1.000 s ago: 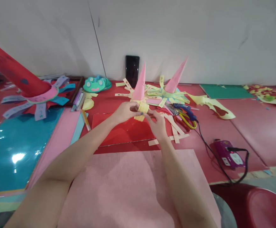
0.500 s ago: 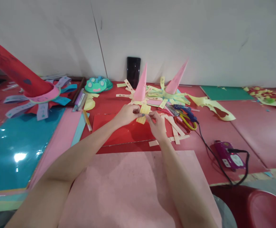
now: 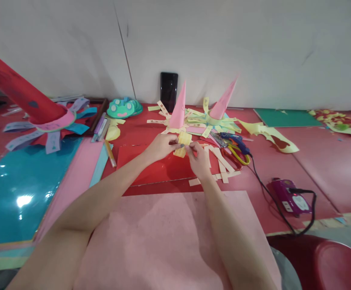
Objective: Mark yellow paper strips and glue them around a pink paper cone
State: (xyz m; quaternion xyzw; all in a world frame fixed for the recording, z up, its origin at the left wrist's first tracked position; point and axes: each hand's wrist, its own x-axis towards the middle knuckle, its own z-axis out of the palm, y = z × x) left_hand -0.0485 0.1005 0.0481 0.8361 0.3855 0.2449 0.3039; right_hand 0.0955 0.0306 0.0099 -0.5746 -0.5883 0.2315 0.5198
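Paper (image 3: 185,138), a small yellow piece with faint lines on it, is pinched at about its middle by the left hand (image 3: 162,146) and the right hand (image 3: 199,158), the fingertips nearly meeting over it. The grip is almost closed on both sides, with only a thin layer seemingly taken between thumb and finger; how the fingers are set behind the piece cannot be told. Its upper and lower ends are left uncovered, above a glossy red sheet (image 3: 160,166) and just in front of the nearer pink cone (image 3: 178,112); whether the sheet is touched cannot be made out. The piece is judged to be very light and limp, easily creased or torn, and not slippery to dry fingertips, so it is best taken by opposite edges, lightly, with its flat faces left unpressed. Pale strips (image 3: 223,160) are scattered beside the right hand, and past them scissors with red and yellow handles (image 3: 242,157) are overlapped by a blue glue gun (image 3: 237,141). Farther back on the red bench (image 3: 317,153), a second pink cone (image 3: 224,100) is set among yellow strips, and a dark phone (image 3: 168,92) is propped against the wall (image 3: 224,44).
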